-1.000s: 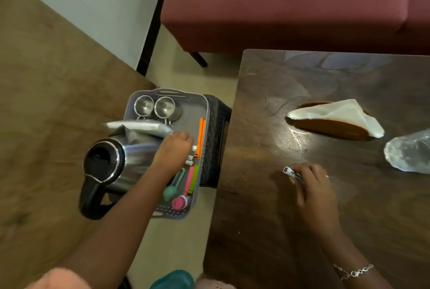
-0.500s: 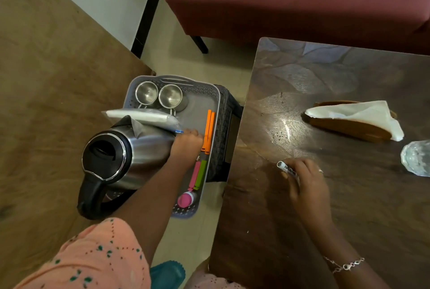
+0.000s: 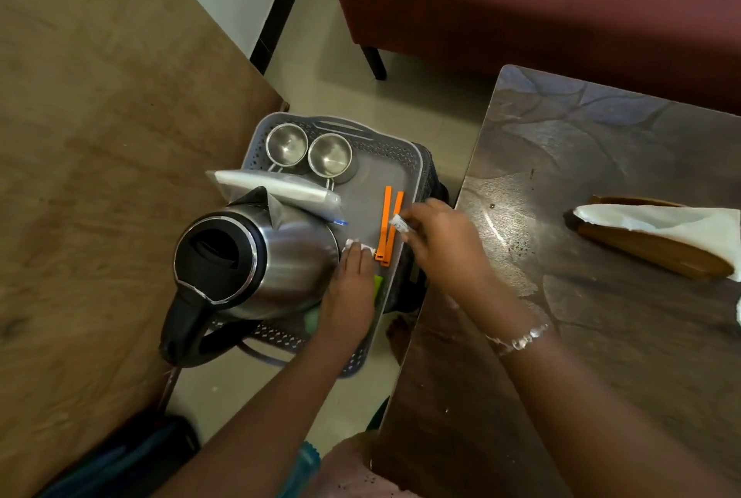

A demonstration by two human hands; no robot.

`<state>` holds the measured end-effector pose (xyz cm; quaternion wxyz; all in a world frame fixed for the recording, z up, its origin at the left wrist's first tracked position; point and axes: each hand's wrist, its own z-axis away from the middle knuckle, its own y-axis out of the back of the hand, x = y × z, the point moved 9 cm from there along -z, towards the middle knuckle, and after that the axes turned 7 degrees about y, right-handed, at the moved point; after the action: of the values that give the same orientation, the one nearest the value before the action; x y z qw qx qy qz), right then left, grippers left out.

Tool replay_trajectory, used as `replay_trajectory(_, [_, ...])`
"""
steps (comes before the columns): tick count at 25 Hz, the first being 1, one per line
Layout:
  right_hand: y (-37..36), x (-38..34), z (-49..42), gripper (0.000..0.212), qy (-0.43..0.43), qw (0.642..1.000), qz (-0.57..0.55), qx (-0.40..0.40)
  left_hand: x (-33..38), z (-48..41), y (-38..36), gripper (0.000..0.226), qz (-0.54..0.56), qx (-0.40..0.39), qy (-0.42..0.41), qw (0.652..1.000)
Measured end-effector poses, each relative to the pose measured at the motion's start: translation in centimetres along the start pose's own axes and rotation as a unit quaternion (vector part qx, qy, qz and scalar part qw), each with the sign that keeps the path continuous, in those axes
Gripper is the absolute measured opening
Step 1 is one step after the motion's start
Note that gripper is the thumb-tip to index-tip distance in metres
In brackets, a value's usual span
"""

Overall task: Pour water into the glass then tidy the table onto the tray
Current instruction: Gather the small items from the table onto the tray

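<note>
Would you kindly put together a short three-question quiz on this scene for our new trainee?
1. True or false: the right hand holds a white marker above the tray.
2. How many steel cups stand in the tray?
3. The two sticks lying in the tray are: A) blue, B) orange, C) black.
Key: 1 true; 2 two; 3 B.
</note>
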<state>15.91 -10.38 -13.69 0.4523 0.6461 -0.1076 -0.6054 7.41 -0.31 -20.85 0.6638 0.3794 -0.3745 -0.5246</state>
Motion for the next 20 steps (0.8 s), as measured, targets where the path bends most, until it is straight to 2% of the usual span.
replay_trajectory(4, [-5.5,-1.9,-4.4,0.017,0.014,0.982,0.127,-0.137,-1.6,2.0,0.3,0.063,0.142,-0.006,0.082,0.986])
replay_trajectory(7, [-8.1,-2.2,-5.0,0.015,0.017,0.967,0.173,-0.188,-2.5,2.5,-0.1,0.064,0.143,-0.019,0.110,0.983])
replay_trajectory(14, [-10.3,-1.7,-5.2,0.016,0.029,0.966,0.188,-0.174,-2.8,1.7,0.5,0.066,0.174,-0.030,0.131,0.976])
replay_trajectory(20, [-11.5,-1.9,-5.1,0.024,0.031,0.964,0.194,-0.179,-2.8,2.1,0.5,0.066,0.166,-0.028,0.107,0.980])
